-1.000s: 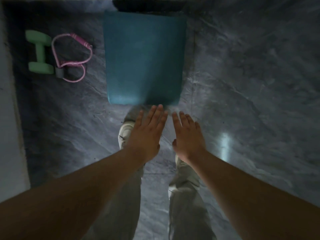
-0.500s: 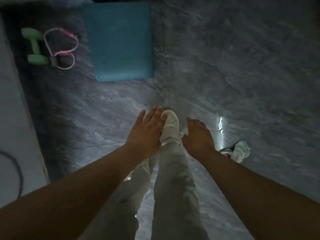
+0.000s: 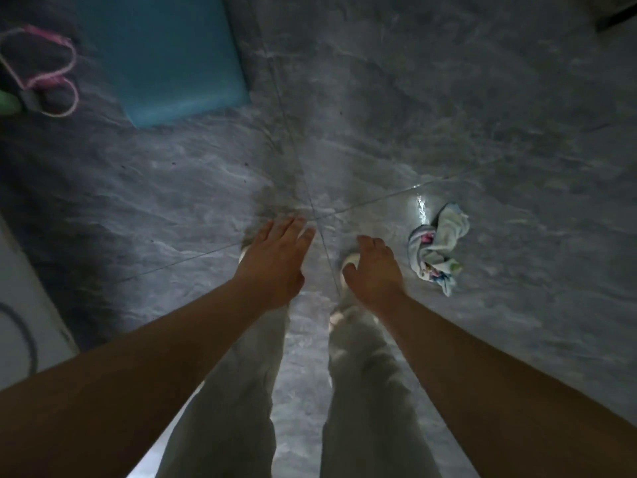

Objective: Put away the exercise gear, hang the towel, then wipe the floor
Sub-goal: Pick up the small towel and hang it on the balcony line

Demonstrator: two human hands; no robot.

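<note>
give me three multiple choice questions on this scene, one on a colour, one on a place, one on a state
1. What colour is the flat rectangular foam mat?
A. red
B. blue
C. yellow

2. Where is the crumpled white printed towel?
A. on the mat
B. on the grey marble floor, right of the right hand
C. folded on a shelf

3. What does the left hand hold?
A. the towel
B. a bottle
C. nothing

Answers: 1 B, its top surface is blue; 2 B, it lies on bare floor beside that hand; 3 C, its fingers are stretched out with nothing in them.
</note>
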